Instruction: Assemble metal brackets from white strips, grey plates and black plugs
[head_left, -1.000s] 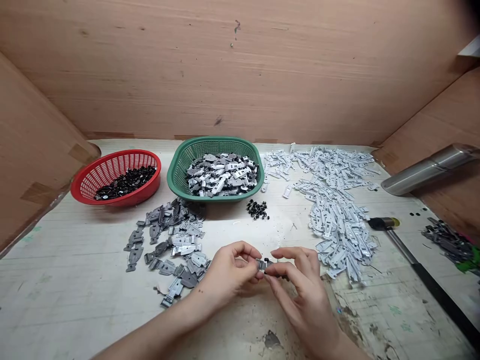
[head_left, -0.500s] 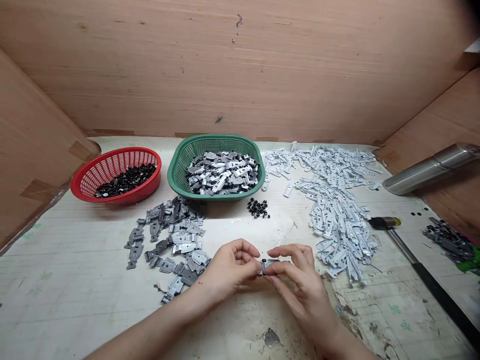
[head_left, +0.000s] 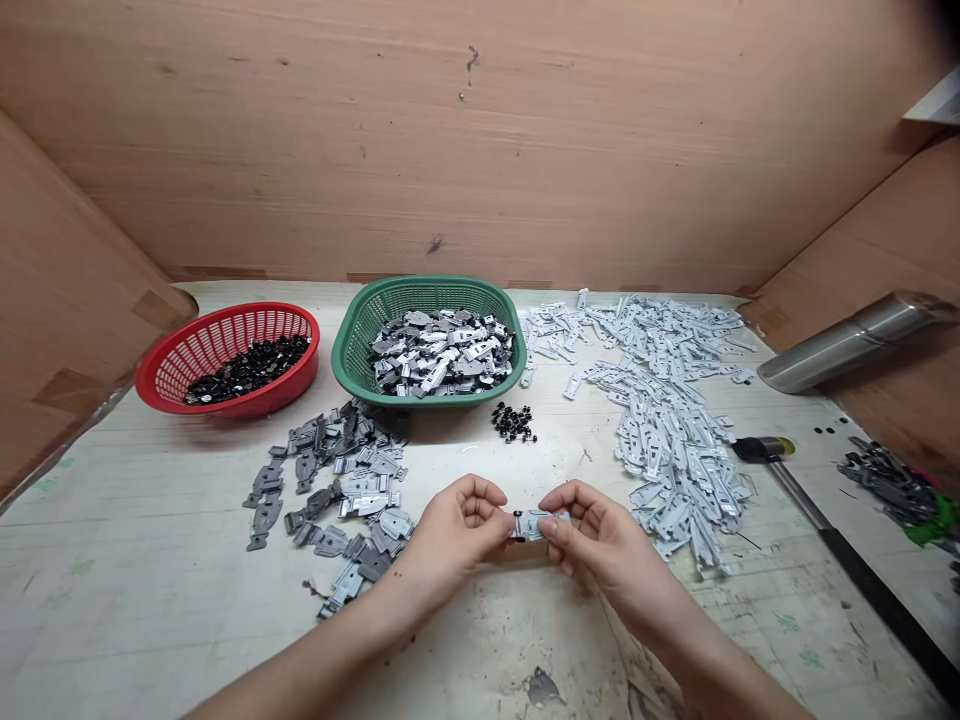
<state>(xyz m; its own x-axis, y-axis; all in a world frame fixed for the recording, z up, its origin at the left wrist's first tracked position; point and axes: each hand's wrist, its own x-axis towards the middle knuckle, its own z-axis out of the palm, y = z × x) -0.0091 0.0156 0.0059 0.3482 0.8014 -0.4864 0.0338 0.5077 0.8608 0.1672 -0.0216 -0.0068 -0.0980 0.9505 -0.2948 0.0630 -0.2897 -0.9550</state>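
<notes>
Between my two hands is a small silvery metal toy-car chassis plate [head_left: 531, 524], lying lengthwise from left to right, with small black wheels at its left end. My left hand [head_left: 466, 520] pinches that wheeled end between thumb and fingers. The thumb and fingers of my right hand [head_left: 589, 525] grip the opposite end, covering part of it. Just beyond my hands, a little heap of black wheels [head_left: 514, 422] rests on the table. Grey metal plates [head_left: 364, 500] are spread to the left, and a large pile of whitish metal plates [head_left: 667, 430] lies to the right.
A red basket [head_left: 161, 375] holds black parts; the green basket [head_left: 349, 365] beside it holds assembled plates. On the right lie a black-handled hammer [head_left: 862, 560] and dark parts [head_left: 889, 485]. A metal tube [head_left: 832, 350] juts in near the right wall. Cardboard walls [head_left: 450, 150] enclose the table.
My right fingers have shifted from the wheeled end to the plate's right end, so more of the plate shows. My left hand keeps its pinch. The view has tilted slightly.
</notes>
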